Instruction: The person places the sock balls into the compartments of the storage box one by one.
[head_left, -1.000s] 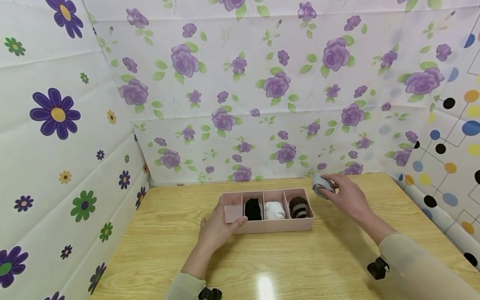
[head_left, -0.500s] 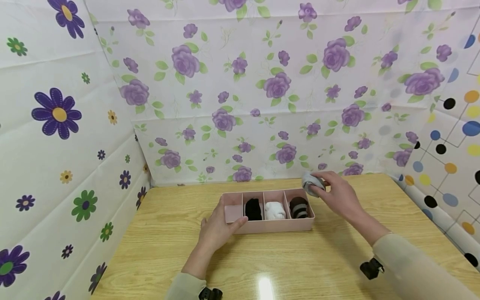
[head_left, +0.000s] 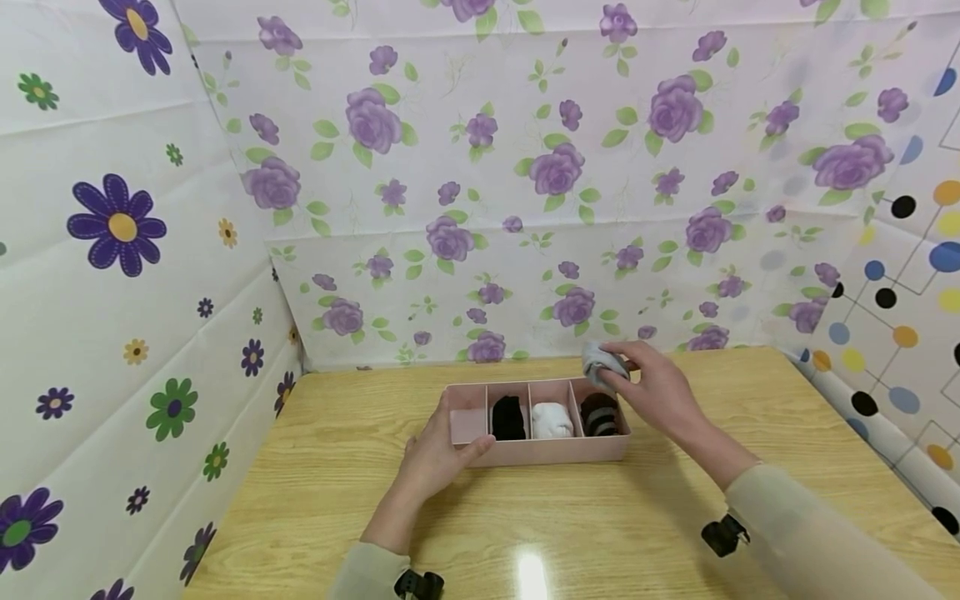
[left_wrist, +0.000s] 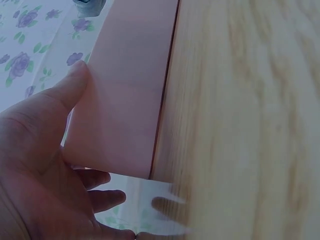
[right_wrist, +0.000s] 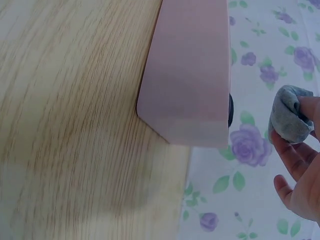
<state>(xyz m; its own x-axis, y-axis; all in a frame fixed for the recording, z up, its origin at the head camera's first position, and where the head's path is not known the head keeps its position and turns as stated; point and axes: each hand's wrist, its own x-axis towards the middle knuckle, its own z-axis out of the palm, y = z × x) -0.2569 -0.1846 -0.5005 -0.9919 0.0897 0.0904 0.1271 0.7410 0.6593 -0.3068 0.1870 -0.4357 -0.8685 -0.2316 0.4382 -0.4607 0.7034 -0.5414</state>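
In the head view a pink four-compartment storage box [head_left: 551, 452] sits on the table. My left hand [head_left: 437, 457] holds its left end, the thumb at the front rim and the fingers around the end wall; the left wrist view shows this grip close up. From left, the compartments are one empty, then a black rolled sock [head_left: 508, 419], a white rolled sock [head_left: 552, 421] and a brown-and-grey striped rolled sock [head_left: 600, 417]. My right hand [head_left: 660, 393] pinches a grey rolled sock [right_wrist: 290, 117] between thumb and fingers, raised above the box's back right corner.
The wood-grain table [head_left: 330, 492] ends at a back wall covered with purple-flowered cloth [head_left: 450, 242]. A daisy-print cloth [head_left: 120, 317] hangs at left, a dotted one [head_left: 900, 333] at right.
My right hand has moved left with the grey rolled sock, from beside the box to over its right part. The left hand and the box have stayed put.
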